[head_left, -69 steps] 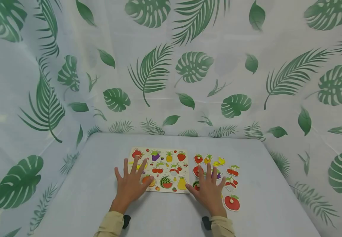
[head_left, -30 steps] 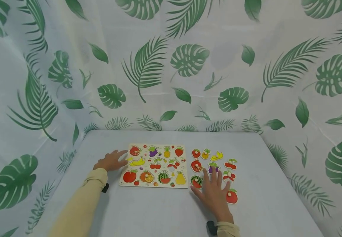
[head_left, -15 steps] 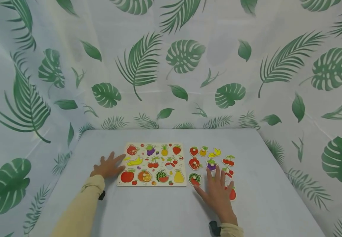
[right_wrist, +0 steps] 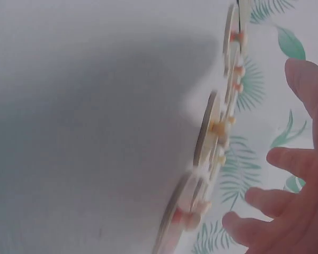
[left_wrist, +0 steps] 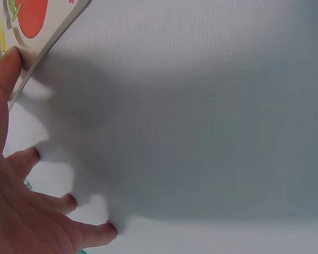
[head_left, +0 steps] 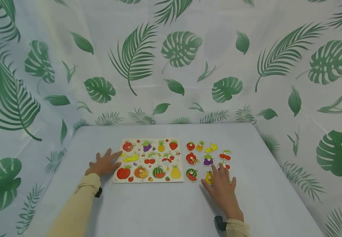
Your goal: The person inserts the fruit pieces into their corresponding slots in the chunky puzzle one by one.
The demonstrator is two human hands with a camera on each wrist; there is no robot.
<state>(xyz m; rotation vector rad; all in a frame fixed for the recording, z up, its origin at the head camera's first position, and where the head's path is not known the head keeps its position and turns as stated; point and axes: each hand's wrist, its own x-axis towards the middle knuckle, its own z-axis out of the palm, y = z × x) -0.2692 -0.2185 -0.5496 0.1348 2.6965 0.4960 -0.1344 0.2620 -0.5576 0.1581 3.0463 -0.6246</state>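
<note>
The fruit puzzle board (head_left: 175, 180) lies on the table, with a knobbed orange piece (head_left: 141, 172) in its lower row. At the board's left edge rests my left hand (head_left: 102, 164), fingers spread. In the left wrist view, its thumb (left_wrist: 5, 74) touches the board's rim while the other fingertips reach toward the tabletop. My right hand (head_left: 223, 191), fingers spread and nothing in them, hovers over loose pieces right of the board. It partly covers the pear piece (head_left: 209, 177) and a cherry piece. In the right wrist view, knobbed pieces (right_wrist: 217, 129) stand edge-on below the fingers.
Other knobbed pieces lie right of the board: watermelon (head_left: 191, 175), pomegranate (head_left: 191, 158), grapes (head_left: 208, 160), strawberry (head_left: 190, 146), pineapple (head_left: 200, 146), bananas (head_left: 211, 147) and red cherries (head_left: 225, 155). A white leaf-print curtain (head_left: 206, 108) surrounds the table (head_left: 159, 210).
My left hand has moved from over the board's lower left to its left edge. My right hand has shifted right, uncovering the watermelon and pear pieces. The head view has tilted and turned slightly.
</note>
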